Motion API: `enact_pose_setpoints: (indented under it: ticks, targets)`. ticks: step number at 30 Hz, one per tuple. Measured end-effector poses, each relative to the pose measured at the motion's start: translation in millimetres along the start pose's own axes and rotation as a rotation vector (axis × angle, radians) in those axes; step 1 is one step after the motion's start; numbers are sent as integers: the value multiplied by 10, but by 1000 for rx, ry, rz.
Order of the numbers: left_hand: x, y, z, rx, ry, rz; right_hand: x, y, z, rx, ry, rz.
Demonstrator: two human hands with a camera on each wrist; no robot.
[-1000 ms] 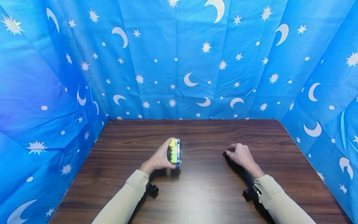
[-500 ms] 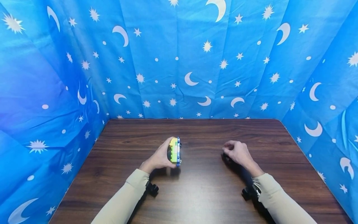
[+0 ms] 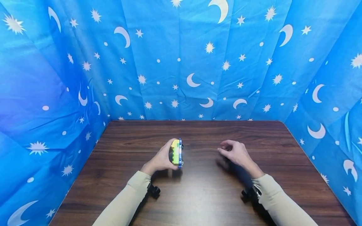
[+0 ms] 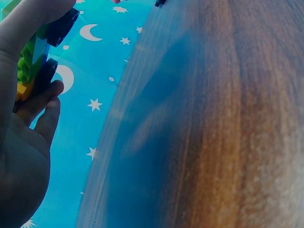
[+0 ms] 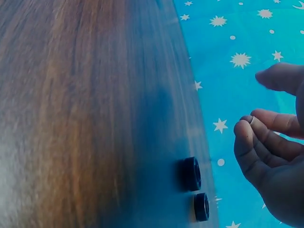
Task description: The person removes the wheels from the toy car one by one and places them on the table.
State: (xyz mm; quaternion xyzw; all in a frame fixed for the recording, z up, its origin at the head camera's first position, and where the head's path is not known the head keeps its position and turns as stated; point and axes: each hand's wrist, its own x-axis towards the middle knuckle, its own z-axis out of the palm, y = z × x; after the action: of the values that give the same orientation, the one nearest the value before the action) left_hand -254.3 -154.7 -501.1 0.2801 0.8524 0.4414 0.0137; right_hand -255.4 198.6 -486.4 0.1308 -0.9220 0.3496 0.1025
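Observation:
My left hand (image 3: 160,160) grips a toy car (image 3: 176,153) of yellow and lime-green building bricks on a blue base, tipped onto its side, left of the table's middle. Black wheels (image 4: 64,26) show on the car in the left wrist view, while the hand covers part of its body. Over the right half of the table is my right hand (image 3: 238,154), thumb and fingers apart, holding nothing. Two loose black wheels (image 5: 192,174) stand on the tabletop below that hand in the right wrist view. The head view does not show them clearly; the hand is over them.
The brown wood-grain table (image 3: 198,194) reaches back to a blue curtain (image 3: 169,37) with white moons and stars, which also hangs at both sides. A black wrist camera (image 3: 154,191) sits under the left cuff, another black camera (image 3: 247,194) under the right.
My right hand has let go of a small black wheel at the table, its fingers spreading, and has shifted a little left. My left hand and the toy car stay where they were.

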Motion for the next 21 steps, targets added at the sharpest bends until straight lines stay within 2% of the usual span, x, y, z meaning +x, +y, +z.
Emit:
enact_pose_setpoints:
  ticks: [7,21]
  targets:
    - [-6,-5,6,-6,2,-4,8,-101,18,98,1,-42]
    - [0,18,8,2,-3,-7,49,-306,64,227,-62,-88]
